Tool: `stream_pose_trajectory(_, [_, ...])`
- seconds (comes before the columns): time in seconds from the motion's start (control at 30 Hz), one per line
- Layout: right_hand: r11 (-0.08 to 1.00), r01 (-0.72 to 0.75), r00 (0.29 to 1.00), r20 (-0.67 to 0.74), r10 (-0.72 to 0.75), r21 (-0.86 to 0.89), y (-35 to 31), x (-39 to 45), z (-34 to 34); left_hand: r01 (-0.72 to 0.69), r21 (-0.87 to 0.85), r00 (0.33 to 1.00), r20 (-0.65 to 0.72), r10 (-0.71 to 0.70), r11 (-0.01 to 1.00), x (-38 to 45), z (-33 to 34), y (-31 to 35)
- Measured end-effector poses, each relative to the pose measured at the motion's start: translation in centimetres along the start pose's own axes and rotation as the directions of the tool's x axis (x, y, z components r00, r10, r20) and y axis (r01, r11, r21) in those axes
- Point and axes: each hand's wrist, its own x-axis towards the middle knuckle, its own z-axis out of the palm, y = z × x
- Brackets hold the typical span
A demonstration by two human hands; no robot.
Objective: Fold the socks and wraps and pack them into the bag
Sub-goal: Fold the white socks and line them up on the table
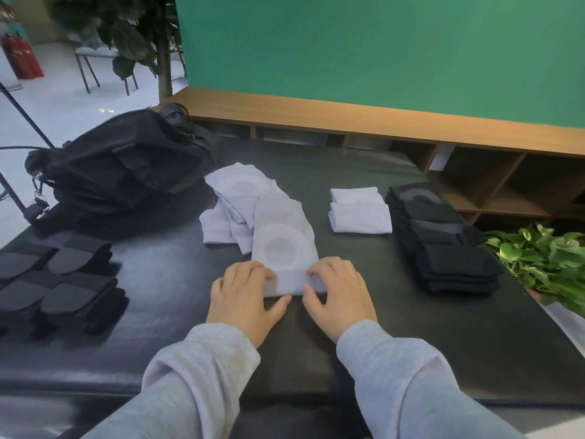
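**A:** How did the fingers lie?

**B:** The left hand's fingers [250, 270] were curled over the near left corner of the pale lilac-white knitted wrap with a grey round patch [281, 248], thumb tucked under its near edge, so the left hand [245, 299] pinched it. The right hand [335, 296] did the same at the near right corner, fingers bent over the top and thumb against the edge. Both gripped cloth; neither was spread wide.

**A:** Which way did that wrap run?

**B:** Its long axis ran from six o'clock towards twelve, leaning slightly to eleven. The near end sat between the hands, and the far end lay over the loose heap of pale unfolded wraps [234, 204]. It lay flat on the black padded table [427, 337], about the middle.

**A:** And around it?

**B:** At two o'clock, two folded white pieces [359, 210] lay one behind the other. Farther right, at three, stood a row of folded black socks [449, 248]. At nine o'clock lay flat black pieces with rounded ends [60, 280], in stacks. The black fabric bag [126, 166] sat at ten o'clock, well apart from the hands, with the heap between it and the held wrap. A green leafy plant [544, 261] showed past the table's right edge, and a low wooden shelf unit [411, 128] stood behind, under a green wall [380, 52].
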Motion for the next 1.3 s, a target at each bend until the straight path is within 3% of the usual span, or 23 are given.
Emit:
stream_pose_trajectory(0.2, [1.000,0.009,0.994,0.106,-0.007,-0.022,0.0,0.2,0.0,0.062,0.011,0.998,-0.022,-0.062,0.998,0.0,0.1,0.2])
stream_pose_trajectory(0.57, [0.999,-0.043,0.996,0.084,0.041,0.023,0.0,0.0,-0.1,0.069,-0.003,0.997,0.016,-0.069,0.998,0.0,-0.2,-0.2])
stream_pose_trajectory(0.83, [0.983,-0.146,0.989,0.055,0.140,0.112,-0.5,-0.2,-0.8,0.050,-0.127,0.999,-0.015,-0.052,0.991,0.0,-0.8,-0.1])
stream_pose_trajectory(1.3, [0.976,-0.204,0.978,0.050,0.200,0.074,-0.2,-0.2,-0.7,0.237,-0.159,0.971,0.072,-0.228,0.958,0.0,-1.0,0.3])
